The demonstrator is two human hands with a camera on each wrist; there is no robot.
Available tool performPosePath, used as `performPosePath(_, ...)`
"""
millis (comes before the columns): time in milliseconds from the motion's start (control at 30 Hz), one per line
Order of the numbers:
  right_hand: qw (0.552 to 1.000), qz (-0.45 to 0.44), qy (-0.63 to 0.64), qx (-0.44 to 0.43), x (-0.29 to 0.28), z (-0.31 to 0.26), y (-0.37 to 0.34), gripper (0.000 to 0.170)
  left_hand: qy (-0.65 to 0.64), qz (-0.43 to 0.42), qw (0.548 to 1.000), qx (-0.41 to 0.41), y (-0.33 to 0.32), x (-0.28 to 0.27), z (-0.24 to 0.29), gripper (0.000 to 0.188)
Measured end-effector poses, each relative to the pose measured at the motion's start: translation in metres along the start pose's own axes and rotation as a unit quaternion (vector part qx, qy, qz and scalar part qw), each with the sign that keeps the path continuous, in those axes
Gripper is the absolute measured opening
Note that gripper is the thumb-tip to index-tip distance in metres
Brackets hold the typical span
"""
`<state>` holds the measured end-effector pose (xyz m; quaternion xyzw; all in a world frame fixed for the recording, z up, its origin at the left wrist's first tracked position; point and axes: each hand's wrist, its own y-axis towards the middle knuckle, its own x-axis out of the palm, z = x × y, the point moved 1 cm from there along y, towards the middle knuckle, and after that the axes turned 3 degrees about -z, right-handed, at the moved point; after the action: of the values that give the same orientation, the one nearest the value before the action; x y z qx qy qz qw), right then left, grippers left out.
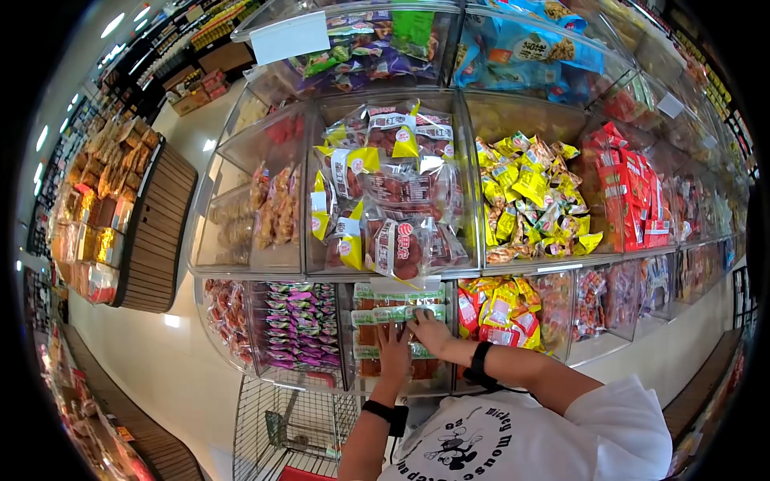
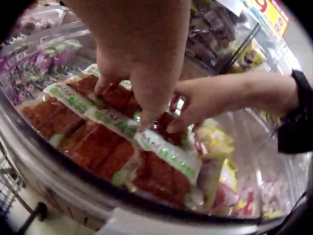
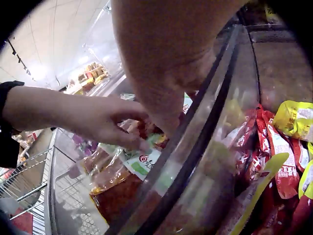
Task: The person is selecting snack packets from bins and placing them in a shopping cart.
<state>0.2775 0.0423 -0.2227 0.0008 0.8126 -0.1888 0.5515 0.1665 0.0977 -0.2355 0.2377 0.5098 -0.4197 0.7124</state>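
Note:
Flat clear packs of reddish-brown snack pieces with green-and-white labels (image 2: pixel 166 156) lie in rows in a lower bin. My left hand (image 1: pixel 393 353) reaches down over them, its thumb and fingers on either side of one reddish-brown snack pack (image 2: pixel 120 98). Close beside it, my right hand (image 1: pixel 431 332) comes in from the right, fingers bent down at the other end of that pack. In the right wrist view, the left thumb and forefinger stand apart with the pack between them. The right fingertips are partly hidden behind the clear divider (image 3: pixel 195 132).
Purple-and-green wrapped snacks (image 1: pixel 301 325) fill the bin to the left; red and yellow packets (image 1: pixel 501 313) lie on the right. Above, bags of red dates (image 1: pixel 401 192) sit in a clear bin. A wire shopping cart (image 1: pixel 297 417) stands below at the left.

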Motion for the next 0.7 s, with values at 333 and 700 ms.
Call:
performPosePath(333,0.998,-0.012,-0.055,0.009,-0.001,-0.005,0.009,0.053,-0.127,-0.004,0.992,0.015,-0.011,-0.021,-0.011,0.045)
performPosePath(700,0.997,0.033,0.016,-0.061,-0.062,-0.041,-0.026,0.046,-0.278,0.007,0.918,-0.284,-0.321,-0.101,-0.049,0.017)
